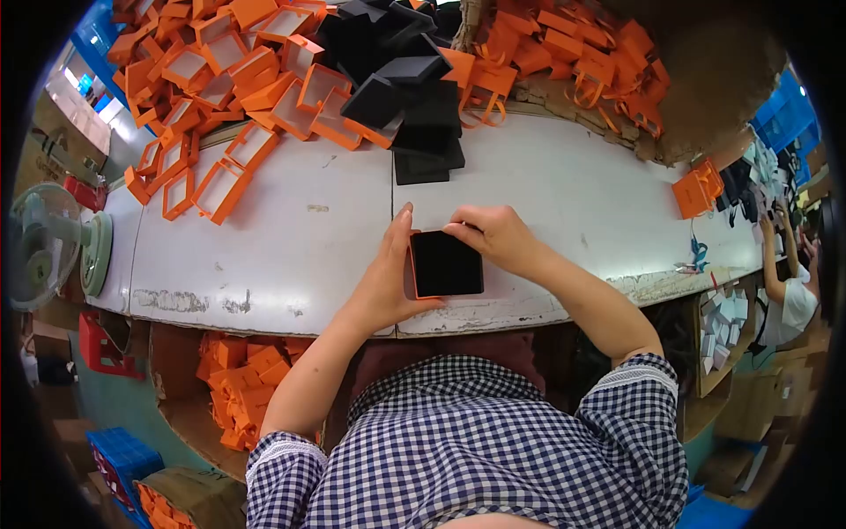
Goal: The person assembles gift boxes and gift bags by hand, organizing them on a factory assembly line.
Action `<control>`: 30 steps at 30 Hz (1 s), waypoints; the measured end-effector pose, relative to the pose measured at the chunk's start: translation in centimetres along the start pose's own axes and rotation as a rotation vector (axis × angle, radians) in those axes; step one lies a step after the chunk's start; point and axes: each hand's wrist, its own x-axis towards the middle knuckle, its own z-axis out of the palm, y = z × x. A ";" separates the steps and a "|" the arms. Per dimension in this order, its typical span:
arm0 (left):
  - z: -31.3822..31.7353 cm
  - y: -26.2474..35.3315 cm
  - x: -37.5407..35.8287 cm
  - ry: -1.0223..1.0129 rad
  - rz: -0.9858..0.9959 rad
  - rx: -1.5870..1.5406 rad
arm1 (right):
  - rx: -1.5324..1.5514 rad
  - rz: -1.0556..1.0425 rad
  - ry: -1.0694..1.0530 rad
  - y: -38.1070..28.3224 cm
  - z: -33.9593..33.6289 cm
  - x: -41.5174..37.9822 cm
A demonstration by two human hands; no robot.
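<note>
On the white table in front of me lies a small orange box with a black insert (448, 264) filling its top. My left hand (388, 273) wraps round the box's left side, with the thumb along its near edge and the fingers up its left edge. Bent over the far right corner of the box is my right hand (495, 236), its thumb and forefinger pinched together at the insert's edge. Whether a bit of the insert is between those fingertips is too small to tell. Beyond the box sits a stack of black inserts (426, 141).
Orange trays (220, 189) pile up at the far left of the table (291, 238). Orange bags (590, 66) heap at the far right, one bag (698, 189) apart. A fan (53, 247) stands left. At the right edge, another person's arms (775, 264) show.
</note>
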 end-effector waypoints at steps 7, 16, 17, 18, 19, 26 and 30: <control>0.2 0.1 0.0 -0.029 0.113 0.263 | -0.150 -0.173 0.225 0.4 1.8 -1.9; 0.1 0.5 -0.1 -0.135 0.222 0.427 | 0.056 -0.236 -0.105 -1.4 2.1 -4.9; 0.1 0.4 0.0 -0.146 0.237 0.429 | 0.050 -0.229 -0.089 0.3 1.7 -5.2; -0.2 1.0 0.0 -0.179 0.216 0.484 | 0.082 -0.145 -0.083 2.4 1.1 -5.5; -0.2 1.4 0.0 -0.208 0.191 0.540 | 0.118 -0.064 -0.081 4.6 0.1 -5.7; 0.2 2.2 0.0 -0.225 0.160 0.627 | -0.819 0.338 0.593 21.4 -22.5 -4.8; 0.4 5.3 0.6 -0.231 0.106 0.718 | -0.884 0.636 0.631 25.4 -29.1 -2.9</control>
